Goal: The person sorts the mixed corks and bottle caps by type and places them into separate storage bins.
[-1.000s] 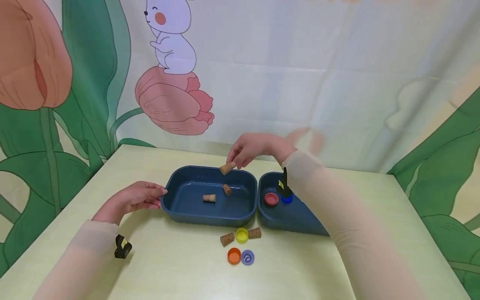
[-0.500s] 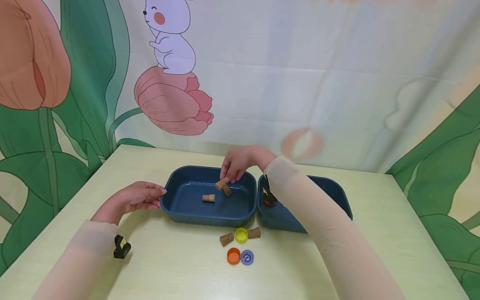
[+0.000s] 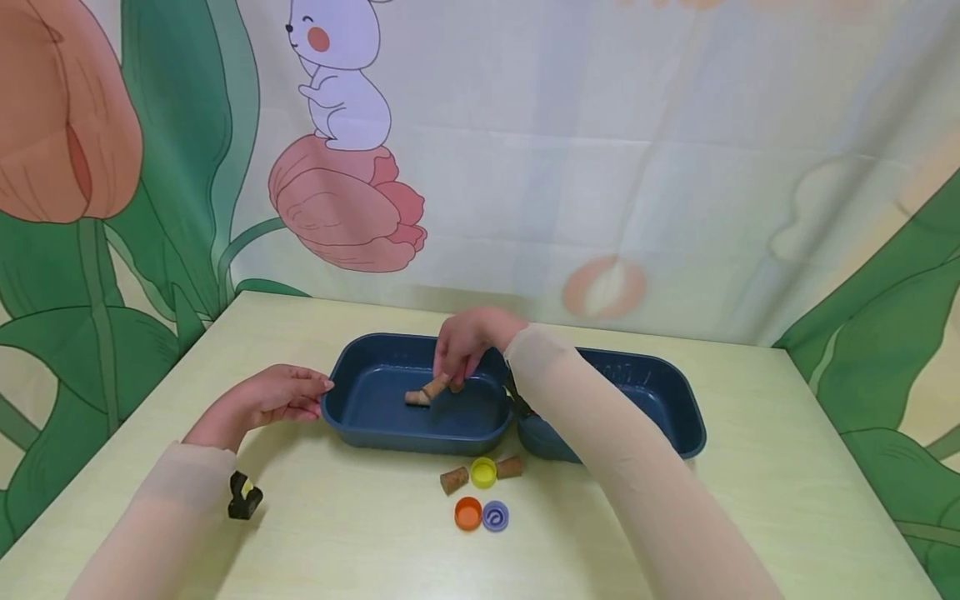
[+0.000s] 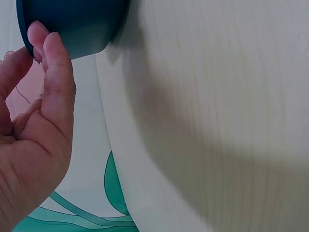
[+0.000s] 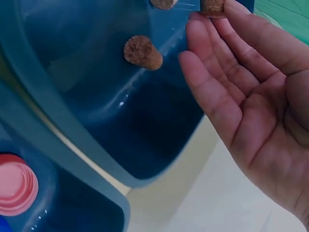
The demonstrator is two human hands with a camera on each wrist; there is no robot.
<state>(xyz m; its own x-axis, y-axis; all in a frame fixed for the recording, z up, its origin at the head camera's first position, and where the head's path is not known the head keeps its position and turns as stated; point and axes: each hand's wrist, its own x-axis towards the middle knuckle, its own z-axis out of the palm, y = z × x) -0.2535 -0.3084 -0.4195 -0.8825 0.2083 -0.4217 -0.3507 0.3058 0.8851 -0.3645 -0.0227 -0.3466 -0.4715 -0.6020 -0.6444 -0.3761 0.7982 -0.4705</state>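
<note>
My right hand (image 3: 467,343) pinches a cork (image 3: 432,388) between thumb and fingertips, low inside the left dark blue tray (image 3: 420,442). Just beside its lower end lies another cork (image 3: 416,399) on the tray floor; whether they touch I cannot tell. A third cork (image 5: 143,52) rests in the same tray, mostly behind my right fingers in the head view. At the tray's left end my left hand (image 3: 281,393) holds the rim, and the left wrist view has its fingertips (image 4: 57,48) against that blue wall.
A second dark blue tray (image 3: 678,400) stands right beside the first, partly under my right sleeve. It holds a red cap (image 5: 15,184) and a blue piece (image 5: 4,225). Before the trays lie two corks (image 3: 453,480), a yellow cap (image 3: 483,472), an orange cap (image 3: 468,514) and a purple cap (image 3: 496,516).
My right hand has lowered the cork from above the left tray's back rim down into it, moving slightly left. The left hand has kept its place on the rim.
</note>
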